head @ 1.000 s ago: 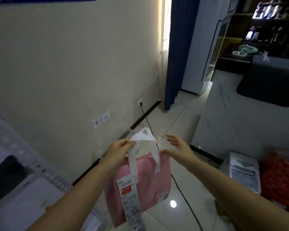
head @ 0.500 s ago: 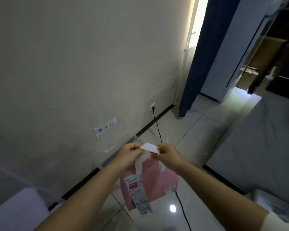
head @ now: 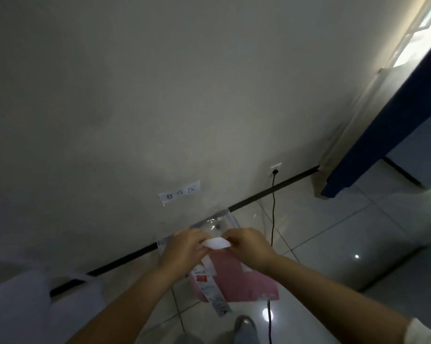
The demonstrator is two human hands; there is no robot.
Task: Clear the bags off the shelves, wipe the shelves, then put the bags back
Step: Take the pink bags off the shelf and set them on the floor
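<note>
Closing together on the white handles (head: 215, 243), both hands had met over the pink bag (head: 236, 279): a second earlier the right hand (head: 246, 244) was open and reaching, and the left hand (head: 184, 247) alone pinched the straps. At this moment each hand was clenched on the handles, knuckles nearly touching, with the bag hanging below them, clear of the floor (head: 321, 232). A long printed receipt (head: 213, 291) dangled from the handle down the bag's front. The view had also swung away from the room toward the bare wall (head: 184, 95), which suggested the person was turning with the bag, probably carrying it off a shelf to a place by the wall, so the clearing step looked to be under way and no wiping was yet in sight.

Just behind the hands a clear plastic bag (head: 217, 223) leaned at the foot of the wall, under a strip of tape with handwriting (head: 180, 195). A black cable (head: 273, 207) ran down from a wall socket (head: 275, 168) and across the floor under the bag; it could snag feet or a bag set down there. A blue curtain (head: 388, 135) hung at the right. Something pale and blurred (head: 23, 306) filled the lower left corner; what it was could not be told. No shelf was in view.
</note>
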